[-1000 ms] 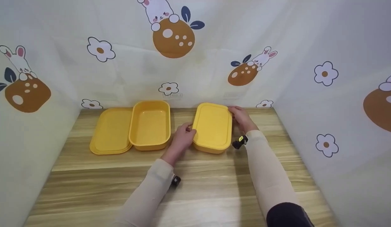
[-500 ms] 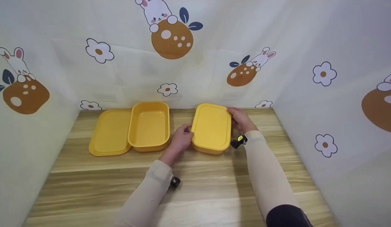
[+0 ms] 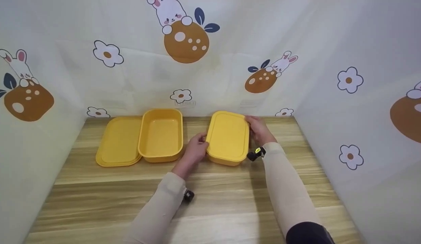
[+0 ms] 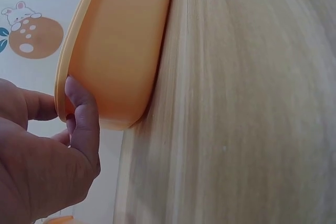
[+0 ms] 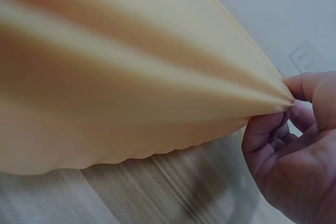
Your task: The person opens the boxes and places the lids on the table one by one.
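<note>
A yellow rectangular food container with its lid on stands right of centre on the table. At its left edge my left hand pinches the rim; the left wrist view shows one digit below the rim against the container wall and another at the lid's edge. My right hand grips the far right corner. Close up in the right wrist view, those fingertips meet at the corner of the rim. The container's inside is hidden under its lid.
An open yellow container without a lid stands left of my left hand. Left of it lie yellow lids, apparently stacked, reaching up to its wall. A printed curtain bounds the wooden table behind and at both sides.
Both hands keep their hold on the lidded container. My left hand has slid very slightly along its left edge; otherwise only a small shift of the head view shows.
</note>
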A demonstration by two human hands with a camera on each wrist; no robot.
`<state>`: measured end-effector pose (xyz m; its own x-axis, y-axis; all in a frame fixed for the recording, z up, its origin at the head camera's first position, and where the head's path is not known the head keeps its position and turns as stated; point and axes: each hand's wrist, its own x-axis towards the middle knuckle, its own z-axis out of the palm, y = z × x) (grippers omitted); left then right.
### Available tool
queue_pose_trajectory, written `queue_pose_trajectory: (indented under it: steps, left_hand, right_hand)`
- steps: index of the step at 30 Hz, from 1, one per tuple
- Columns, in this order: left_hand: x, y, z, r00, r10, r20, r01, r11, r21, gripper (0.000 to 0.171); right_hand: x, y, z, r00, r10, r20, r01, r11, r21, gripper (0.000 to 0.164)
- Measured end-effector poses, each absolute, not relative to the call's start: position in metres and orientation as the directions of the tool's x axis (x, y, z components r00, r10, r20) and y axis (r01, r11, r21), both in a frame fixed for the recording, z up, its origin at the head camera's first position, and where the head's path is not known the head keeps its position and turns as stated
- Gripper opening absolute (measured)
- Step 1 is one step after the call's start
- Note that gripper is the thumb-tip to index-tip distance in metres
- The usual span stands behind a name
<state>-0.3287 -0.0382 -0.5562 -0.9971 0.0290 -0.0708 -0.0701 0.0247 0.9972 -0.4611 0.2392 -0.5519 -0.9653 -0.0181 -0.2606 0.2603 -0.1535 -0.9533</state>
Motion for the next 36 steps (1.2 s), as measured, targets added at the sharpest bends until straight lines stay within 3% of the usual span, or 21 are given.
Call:
queue_pose_trajectory:
  steps: [12,22,30,36]
  left_hand:
    - [-0.328,-0.037,-0.556,-0.998,0.041,-0.055,-0.054,0.025,0.998,0.048]
    - [-0.329,-0.048,-0.542,-0.998,0.047,-0.048,-0.042,0.120,0.992,0.051]
    - [-0.321,-0.057,-0.527,-0.990,0.129,-0.057,-0.057,0.006,0.998,0.057]
    - [-0.308,-0.062,-0.525,-0.983,0.163,-0.085,-0.085,0.009,0.996,0.062]
  right_hand:
    - [-0.460,0.238,-0.554,-0.973,0.018,-0.230,0.226,-0.118,-0.967,0.022]
    - [-0.457,0.236,-0.539,-0.970,0.026,-0.243,0.243,0.002,-0.970,0.037]
    - [-0.453,0.234,-0.518,-0.972,-0.014,-0.233,0.233,0.020,-0.972,0.036]
    - [-0.447,0.230,-0.519,-0.971,-0.049,-0.234,0.234,0.007,-0.972,0.038]
